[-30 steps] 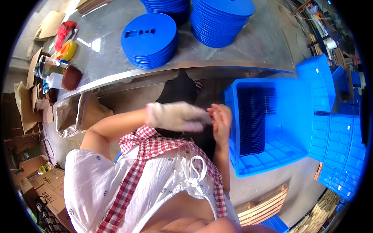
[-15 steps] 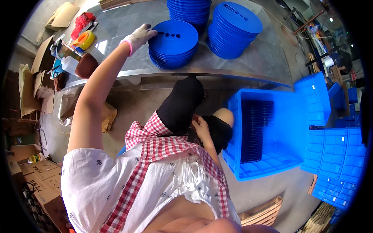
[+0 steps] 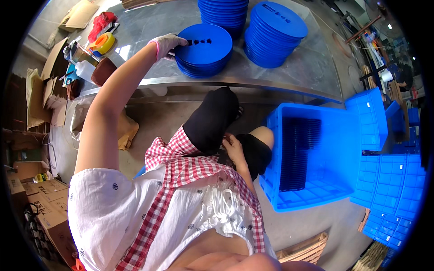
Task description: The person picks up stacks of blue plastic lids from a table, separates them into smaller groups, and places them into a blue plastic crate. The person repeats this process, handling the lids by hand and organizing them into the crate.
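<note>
My left hand (image 3: 169, 47), in a white glove with a pink cuff, is at the left rim of a stack of round blue plastic discs (image 3: 204, 56). Its fingertips lie over the rim of the top disc and other fingers bend down at the side, closed on the edge. The top disc has a row of dark cut-outs. My bare right hand (image 3: 233, 149) rests in my lap by the black-clothed legs. Its fingers are curled, and whatever they may hold is hidden.
Two taller stacks of blue discs, one behind (image 3: 222, 16) and one at the right (image 3: 275, 38), stand on the metal table (image 3: 144, 70). An open blue crate (image 3: 337, 153) beside my legs holds a row of dark discs. Tape (image 3: 103, 44) and a bottle (image 3: 84, 71) sit at left.
My left hand has shifted slightly down and right along the stack's left rim, its fingers now more bent round the edge. The right hand stays in my lap.
</note>
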Demonstrator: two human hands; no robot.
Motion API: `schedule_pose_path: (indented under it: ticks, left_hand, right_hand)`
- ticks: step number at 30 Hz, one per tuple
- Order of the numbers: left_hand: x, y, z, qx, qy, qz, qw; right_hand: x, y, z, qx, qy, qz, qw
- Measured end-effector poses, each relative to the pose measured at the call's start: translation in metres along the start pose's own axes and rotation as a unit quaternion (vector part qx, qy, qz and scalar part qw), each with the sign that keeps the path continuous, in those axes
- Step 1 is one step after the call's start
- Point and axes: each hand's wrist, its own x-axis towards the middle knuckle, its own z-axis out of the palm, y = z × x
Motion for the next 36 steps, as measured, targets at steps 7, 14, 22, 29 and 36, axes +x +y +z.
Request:
schedule_pose_path:
  ticks: [7,14,22,29,36]
  left_hand:
    - [0.027,0.007,-0.002,0.059,0.006,-0.071,0.996]
    - [0.022,0.016,-0.005,0.270,0.072,-0.035,0.960]
    - [0.033,0.006,-0.019,0.422,0.095,0.039,0.901]
    - [-0.016,0.004,-0.049,0.218,0.081,0.100,0.967]
    - [-0.101,-0.035,-0.009,-0.226,0.043,0.182,0.956]
  right_hand:
    - [0.004,0.006,-0.002,0.008,-0.002,-0.019,1.000]
    - [-0.002,-0.014,-0.003,-0.003,-0.001,-0.006,1.000]
    - [0.003,-0.005,0.000,-0.006,-0.007,-0.007,1.000]
    - [-0.003,-0.014,-0.005,-0.013,0.011,-0.017,1.000]
    - [-0.008,-0.039,-0.019,0.210,0.010,-0.016,0.977]
